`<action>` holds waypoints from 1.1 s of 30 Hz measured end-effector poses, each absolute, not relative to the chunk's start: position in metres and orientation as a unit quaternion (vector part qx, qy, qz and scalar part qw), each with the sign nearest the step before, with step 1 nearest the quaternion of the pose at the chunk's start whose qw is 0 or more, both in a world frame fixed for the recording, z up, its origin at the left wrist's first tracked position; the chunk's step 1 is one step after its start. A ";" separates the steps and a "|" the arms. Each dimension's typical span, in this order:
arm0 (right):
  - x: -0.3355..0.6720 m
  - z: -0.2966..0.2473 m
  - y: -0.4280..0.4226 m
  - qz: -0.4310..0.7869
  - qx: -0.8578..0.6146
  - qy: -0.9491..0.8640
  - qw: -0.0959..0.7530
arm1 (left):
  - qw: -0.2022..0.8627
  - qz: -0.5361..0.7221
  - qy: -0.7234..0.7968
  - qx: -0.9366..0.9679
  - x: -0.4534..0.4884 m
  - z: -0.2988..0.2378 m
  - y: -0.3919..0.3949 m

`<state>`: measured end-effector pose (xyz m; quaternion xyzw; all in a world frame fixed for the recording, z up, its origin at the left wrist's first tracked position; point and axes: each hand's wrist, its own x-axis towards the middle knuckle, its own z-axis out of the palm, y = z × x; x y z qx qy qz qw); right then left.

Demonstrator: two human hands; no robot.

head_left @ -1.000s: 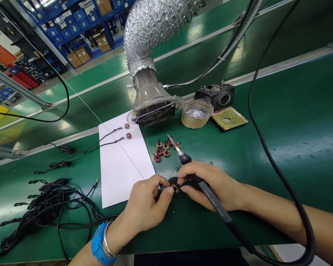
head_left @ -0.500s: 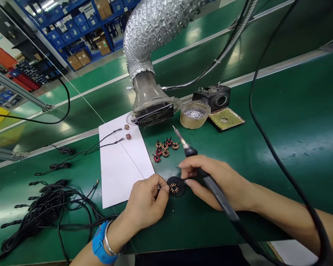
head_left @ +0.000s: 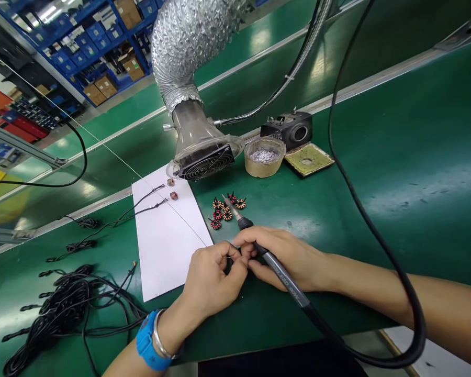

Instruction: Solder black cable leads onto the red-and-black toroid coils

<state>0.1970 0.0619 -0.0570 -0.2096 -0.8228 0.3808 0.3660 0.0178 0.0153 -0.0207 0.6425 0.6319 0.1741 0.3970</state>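
My left hand (head_left: 215, 275) is closed, its thumb and forefinger pinching a thin solder wire (head_left: 184, 222) that stretches down from the upper left. My right hand (head_left: 298, 256) grips a soldering iron (head_left: 284, 273). The iron's metal tip points up and away, over a cluster of small wound ring coils (head_left: 227, 215) in red and tan. The fingertips of both hands meet low over the bench. They hide the round black piece with a tan-wound ring coil, so I cannot tell how it is held.
A white sheet (head_left: 160, 251) lies left, carrying two small copper-coloured coils and cable ends. Bundled black cables (head_left: 58, 309) cover the bench's left side. A fume extractor (head_left: 206, 157) overhangs the middle; behind stand a solder-filled pot (head_left: 264, 165), a black stand (head_left: 288, 128) and a yellow sponge (head_left: 310, 158).
My right hand has moved left with the soldering iron until its fingertips reach my left hand's. The iron's tip now lies over the ring coils, and the round black piece is covered.
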 end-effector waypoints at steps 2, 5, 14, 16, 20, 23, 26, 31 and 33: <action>0.197 -0.057 0.062 0.379 -0.208 -0.823 0.368 | 0.416 0.175 0.630 0.632 0.014 -0.022 0.015; 0.197 -0.057 0.062 0.372 -0.202 -0.822 0.381 | 0.440 0.179 0.626 0.619 0.010 -0.023 0.015; 0.192 -0.058 0.061 0.350 -0.190 -0.825 0.401 | 0.392 0.176 0.642 0.635 0.018 -0.023 0.015; 0.192 -0.058 0.061 0.346 -0.194 -0.826 0.400 | 0.397 0.176 0.646 0.628 0.017 -0.025 0.014; 0.195 -0.057 0.061 0.345 -0.198 -0.829 0.393 | 0.443 0.187 0.635 0.605 0.013 -0.028 0.012; 0.197 -0.057 0.061 0.336 -0.199 -0.828 0.403 | 0.480 0.188 0.623 0.588 0.010 -0.029 0.012; 0.197 -0.059 0.061 0.316 -0.191 -0.829 0.420 | 0.498 0.192 0.614 0.581 0.007 -0.028 0.012; 0.195 -0.058 0.062 0.285 -0.173 -0.845 0.418 | 0.467 0.177 0.624 0.601 -0.005 -0.022 0.011; 0.196 -0.057 0.064 0.265 -0.168 -0.859 0.404 | 0.455 0.162 0.630 0.608 -0.010 -0.017 0.011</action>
